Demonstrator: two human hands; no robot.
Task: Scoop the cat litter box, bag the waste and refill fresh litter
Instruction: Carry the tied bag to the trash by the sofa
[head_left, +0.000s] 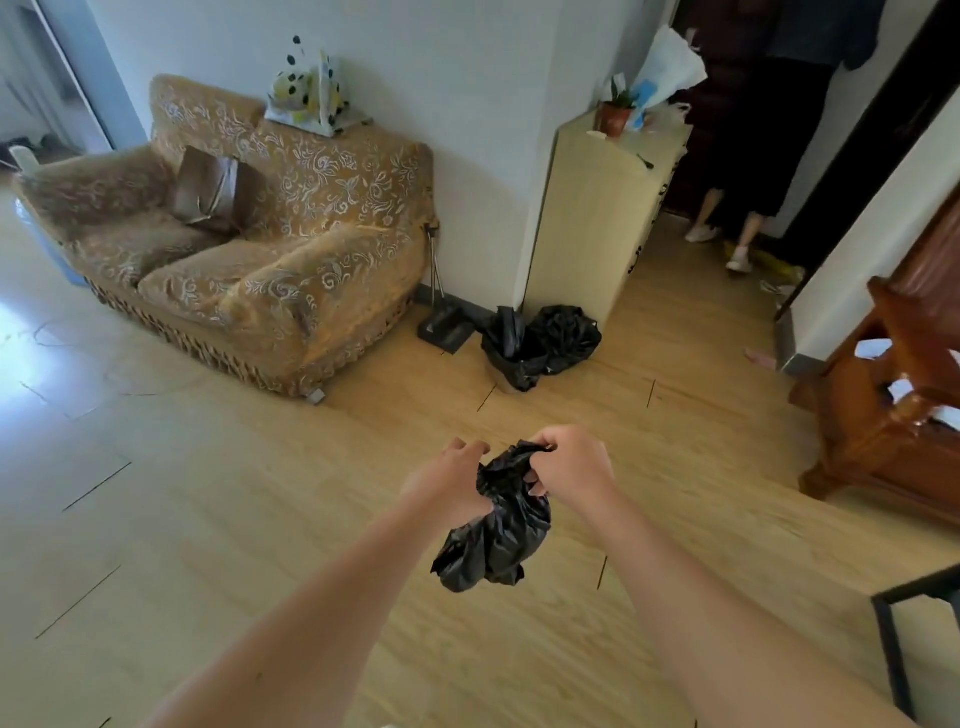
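**Black bag held in both hands above the floor**

The bag (501, 525) hangs in mid-air at centre frame, over the wood floor (260, 519) and touching nothing but the hands. Its mouth is bunched and hidden inside the grips, and what it holds cannot be seen. The left hand (449, 480) has its fingers curled round the bag's upper side. The right hand (569, 460) pinches the gathered top, fingertips tucked under the plastic.

Ahead, well apart from the bag, a bin (511, 358) with a black liner stands against the wall corner, with a sack (566, 338) touching its right side and a dustpan (447, 327) just to its left. A sofa (260, 249) fills the left, and a pale cabinet (597, 218) rises behind the bin. In the dark doorway beyond, only a person's legs (727, 228) show. Wooden furniture (893, 395) is cut off at the right edge.

The bag's long axis runs from the gathered top down and leftward to its loose lower end.
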